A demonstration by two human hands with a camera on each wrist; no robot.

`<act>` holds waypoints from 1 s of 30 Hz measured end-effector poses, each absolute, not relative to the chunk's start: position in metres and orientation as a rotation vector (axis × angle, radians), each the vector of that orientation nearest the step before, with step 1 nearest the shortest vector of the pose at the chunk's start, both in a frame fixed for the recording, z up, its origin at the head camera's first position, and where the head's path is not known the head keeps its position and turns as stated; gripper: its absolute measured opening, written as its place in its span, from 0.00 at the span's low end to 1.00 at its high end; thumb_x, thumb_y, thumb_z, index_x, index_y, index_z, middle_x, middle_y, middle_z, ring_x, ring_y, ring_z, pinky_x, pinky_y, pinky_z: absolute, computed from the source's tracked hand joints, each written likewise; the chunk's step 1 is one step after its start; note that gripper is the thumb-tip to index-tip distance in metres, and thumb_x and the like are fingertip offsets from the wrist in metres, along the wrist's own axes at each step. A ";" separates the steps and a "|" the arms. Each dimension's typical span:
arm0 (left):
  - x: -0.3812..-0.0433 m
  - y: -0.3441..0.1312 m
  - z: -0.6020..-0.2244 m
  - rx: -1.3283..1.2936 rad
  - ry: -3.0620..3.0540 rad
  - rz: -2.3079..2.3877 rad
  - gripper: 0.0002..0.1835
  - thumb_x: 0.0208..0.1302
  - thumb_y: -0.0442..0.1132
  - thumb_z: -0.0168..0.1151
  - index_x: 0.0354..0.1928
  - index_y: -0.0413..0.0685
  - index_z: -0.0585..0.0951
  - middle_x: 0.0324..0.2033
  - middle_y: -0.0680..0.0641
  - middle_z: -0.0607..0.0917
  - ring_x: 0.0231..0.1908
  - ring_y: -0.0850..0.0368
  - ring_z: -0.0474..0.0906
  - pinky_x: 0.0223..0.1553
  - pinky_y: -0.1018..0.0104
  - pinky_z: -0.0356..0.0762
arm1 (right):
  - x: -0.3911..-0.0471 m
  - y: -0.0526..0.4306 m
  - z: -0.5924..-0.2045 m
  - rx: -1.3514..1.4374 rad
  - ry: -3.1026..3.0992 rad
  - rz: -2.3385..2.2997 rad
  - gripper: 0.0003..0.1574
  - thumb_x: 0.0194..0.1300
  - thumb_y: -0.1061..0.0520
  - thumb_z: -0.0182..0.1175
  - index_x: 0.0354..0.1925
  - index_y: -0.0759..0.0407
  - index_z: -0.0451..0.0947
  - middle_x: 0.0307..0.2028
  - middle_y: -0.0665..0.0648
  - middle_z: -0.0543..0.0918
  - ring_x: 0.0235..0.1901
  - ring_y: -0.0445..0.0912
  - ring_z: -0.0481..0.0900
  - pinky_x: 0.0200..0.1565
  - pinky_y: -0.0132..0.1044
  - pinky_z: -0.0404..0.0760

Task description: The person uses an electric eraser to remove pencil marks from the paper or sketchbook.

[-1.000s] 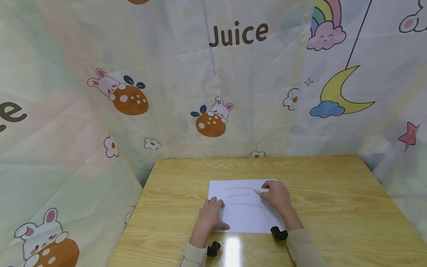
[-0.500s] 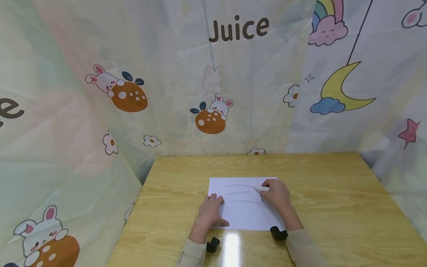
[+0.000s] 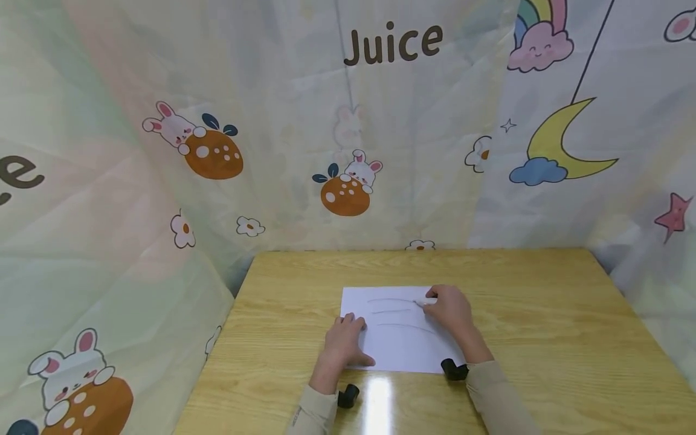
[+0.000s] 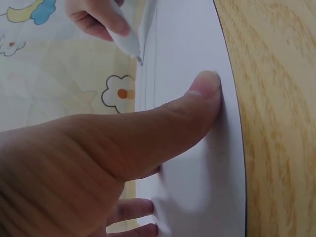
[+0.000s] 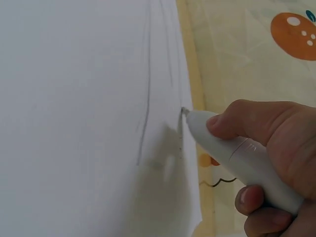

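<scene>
In the head view I see the right hand (image 3: pixel 450 311) pinching a white pen (image 3: pixel 427 301) over the paper's (image 3: pixel 402 350) far right part, its long axis running leftward to the tip, the left hand (image 3: pixel 344 342) farther off, spread at the left edge. My left wrist view shows that thumb outstretched; in the right, the tip seemingly touches paper.
</scene>
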State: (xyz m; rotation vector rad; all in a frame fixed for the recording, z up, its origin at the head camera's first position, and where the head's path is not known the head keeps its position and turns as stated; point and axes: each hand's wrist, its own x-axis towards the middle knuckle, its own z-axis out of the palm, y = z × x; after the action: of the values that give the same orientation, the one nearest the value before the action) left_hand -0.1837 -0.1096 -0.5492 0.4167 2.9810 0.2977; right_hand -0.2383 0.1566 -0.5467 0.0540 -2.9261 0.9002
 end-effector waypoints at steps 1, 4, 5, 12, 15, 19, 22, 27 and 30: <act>-0.184 -0.109 -0.548 0.416 2.978 0.304 0.41 0.29 0.61 0.83 0.48 0.51 0.80 0.46 0.46 0.76 0.45 0.47 0.70 0.36 0.55 0.75 | -0.238 0.157 -0.546 0.052 -2.930 0.884 0.12 0.49 0.58 0.71 0.35 0.60 0.85 0.34 0.56 0.86 0.34 0.52 0.82 0.35 0.49 0.80; -0.183 -0.108 -0.546 0.413 2.972 0.307 0.41 0.28 0.60 0.83 0.48 0.51 0.80 0.46 0.46 0.76 0.44 0.48 0.69 0.36 0.55 0.75 | -0.239 0.156 -0.545 0.073 -2.947 0.854 0.13 0.49 0.58 0.72 0.35 0.60 0.86 0.34 0.56 0.86 0.34 0.52 0.82 0.35 0.48 0.80; -0.183 -0.109 -0.546 0.412 2.973 0.305 0.41 0.28 0.60 0.83 0.48 0.51 0.80 0.45 0.47 0.76 0.43 0.48 0.69 0.36 0.56 0.75 | -0.239 0.156 -0.545 0.080 -2.950 0.852 0.13 0.49 0.57 0.72 0.35 0.60 0.86 0.34 0.56 0.86 0.34 0.52 0.82 0.35 0.48 0.80; -0.185 -0.109 -0.546 0.424 2.984 0.281 0.41 0.28 0.61 0.83 0.48 0.51 0.80 0.45 0.47 0.76 0.43 0.48 0.69 0.36 0.57 0.75 | -0.240 0.156 -0.543 0.077 -2.962 0.831 0.13 0.49 0.56 0.72 0.36 0.60 0.85 0.34 0.56 0.85 0.33 0.51 0.81 0.34 0.48 0.80; -0.186 -0.110 -0.546 0.433 2.985 0.274 0.41 0.29 0.61 0.83 0.48 0.51 0.80 0.44 0.47 0.76 0.43 0.48 0.70 0.36 0.57 0.76 | -0.244 0.155 -0.544 0.093 -2.965 0.826 0.14 0.50 0.56 0.72 0.36 0.60 0.85 0.35 0.56 0.86 0.34 0.51 0.81 0.36 0.48 0.80; -0.188 -0.110 -0.544 0.448 3.000 0.269 0.41 0.29 0.61 0.82 0.48 0.51 0.79 0.45 0.47 0.76 0.44 0.48 0.70 0.37 0.57 0.76 | -0.247 0.156 -0.542 0.105 -2.964 0.825 0.13 0.49 0.56 0.73 0.35 0.60 0.85 0.34 0.56 0.85 0.33 0.51 0.81 0.35 0.48 0.80; -0.186 -0.110 -0.544 0.442 2.993 0.275 0.41 0.29 0.61 0.83 0.48 0.51 0.80 0.45 0.47 0.76 0.45 0.47 0.70 0.38 0.56 0.76 | -0.244 0.157 -0.541 0.107 -2.979 0.827 0.13 0.48 0.56 0.73 0.34 0.59 0.85 0.33 0.55 0.85 0.33 0.51 0.81 0.34 0.47 0.80; -0.182 -0.112 -0.545 0.426 2.986 0.285 0.41 0.29 0.62 0.82 0.48 0.51 0.80 0.46 0.47 0.76 0.46 0.47 0.71 0.38 0.55 0.76 | -0.241 0.153 -0.543 0.113 -2.980 0.847 0.14 0.49 0.55 0.72 0.36 0.60 0.85 0.35 0.57 0.85 0.33 0.50 0.80 0.34 0.47 0.80; -0.181 -0.114 -0.546 0.438 2.999 0.292 0.41 0.30 0.62 0.82 0.49 0.51 0.80 0.47 0.47 0.76 0.47 0.47 0.71 0.40 0.56 0.76 | -0.242 0.150 -0.542 0.071 -2.982 0.837 0.14 0.49 0.56 0.73 0.35 0.60 0.85 0.34 0.56 0.85 0.32 0.50 0.80 0.34 0.47 0.80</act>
State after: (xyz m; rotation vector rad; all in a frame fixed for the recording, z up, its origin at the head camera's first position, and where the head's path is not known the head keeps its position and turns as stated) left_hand -0.1814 -0.1139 -0.5458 0.4377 2.9988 0.2916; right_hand -0.2421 0.1505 -0.5417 0.0714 -2.9824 0.8371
